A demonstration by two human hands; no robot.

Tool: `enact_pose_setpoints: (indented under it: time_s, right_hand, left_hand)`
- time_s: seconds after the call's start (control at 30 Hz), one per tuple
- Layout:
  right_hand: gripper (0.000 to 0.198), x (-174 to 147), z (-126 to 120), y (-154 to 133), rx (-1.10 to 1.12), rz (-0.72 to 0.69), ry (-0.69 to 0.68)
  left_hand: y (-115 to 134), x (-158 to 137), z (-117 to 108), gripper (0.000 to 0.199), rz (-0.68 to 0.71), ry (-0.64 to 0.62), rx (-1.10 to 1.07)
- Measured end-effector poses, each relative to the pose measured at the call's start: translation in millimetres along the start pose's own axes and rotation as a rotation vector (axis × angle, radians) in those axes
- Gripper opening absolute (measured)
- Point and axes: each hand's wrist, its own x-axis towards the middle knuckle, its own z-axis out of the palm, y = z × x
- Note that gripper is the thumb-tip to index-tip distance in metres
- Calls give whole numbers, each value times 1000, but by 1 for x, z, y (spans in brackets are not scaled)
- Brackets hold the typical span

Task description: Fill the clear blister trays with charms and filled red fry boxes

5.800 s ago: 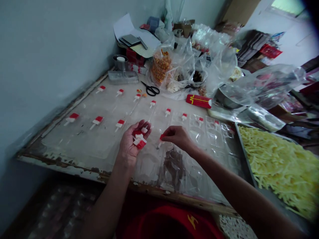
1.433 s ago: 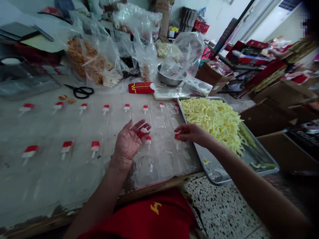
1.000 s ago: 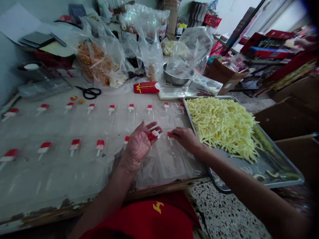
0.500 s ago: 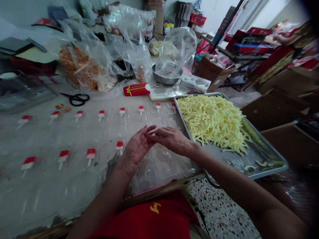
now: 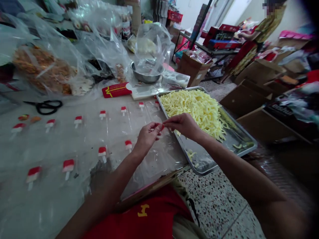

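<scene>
My left hand (image 5: 149, 137) is closed, its thumb and fingers pinching a small red piece (image 5: 161, 127). The fingertips of my right hand (image 5: 183, 125) meet at the same piece, pressed together in a pinch; its exact kind is too small to tell. Both hands hover over clear plastic sleeves (image 5: 159, 159) spread on the table. Two rows of little red-and-white ice-lolly shapes lie on the sleeves, one of them a lolly shape (image 5: 128, 145) just left of my left hand. Right beside my right hand is a metal tray (image 5: 201, 156) heaped with pale yellow strips like French fries (image 5: 194, 106).
Black scissors (image 5: 46, 106) and a red fries packet (image 5: 116, 90) lie towards the back. Behind them stand a bag of orange-brown pieces (image 5: 42, 69) and a metal bowl (image 5: 147, 74). Cardboard boxes (image 5: 249, 96) fill the right side, where another person (image 5: 259, 36) stands.
My view has turned to the right. My hands have drawn apart from their overlap, and the red piece now shows between their fingertips. Another lolly shape is visible in the front row.
</scene>
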Motion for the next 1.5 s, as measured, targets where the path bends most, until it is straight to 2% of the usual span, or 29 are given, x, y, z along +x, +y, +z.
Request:
enact_pose_setpoints:
  time_s: [0.07,0.13,0.2,0.3,0.37,0.57,0.73,0.87,1.0,1.13,1.2,1.33,1.5]
  right_hand:
    - [28,-10,-25,2,52,27,232]
    - [29,-22,-47,4,120,39,447]
    - [28,-35,-63,10,177,67,539]
    - [28,-56,-71,24,277,119,507]
    - [28,-69,-70,37,333,142,470]
    - [30,-92,-66,68,383,197,471]
    - [30,-91,-64,76,439,210,505]
    - [28,-88,-63,84,479,212,532]
    - [27,-86,-61,92,519,215,559]
    - [24,-86,-55,90,582,216,545]
    - [26,-85,-53,88,609,228,536]
    - [32,-80,-57,91,653,244,511]
    - [39,-70,-59,104,755,319,466]
  left_hand:
    - [-6,2,10,16,36,20,82]
    - [-13,5,20,16,34,-18,179]
    - [-19,11,29,15,52,-34,321]
    - [-25,24,42,9,120,37,568]
    - [-28,31,46,5,99,66,645]
    - [-31,37,41,8,12,93,610]
    - [-28,40,43,11,-49,78,502]
    - [-30,39,50,22,-58,64,412]
    - [-34,37,57,13,-7,-2,514]
    - [-31,30,60,3,73,51,651]
    - [-29,24,59,5,130,59,727]
    - [-31,19,53,15,215,-20,828]
    - [-32,24,50,18,170,10,853]
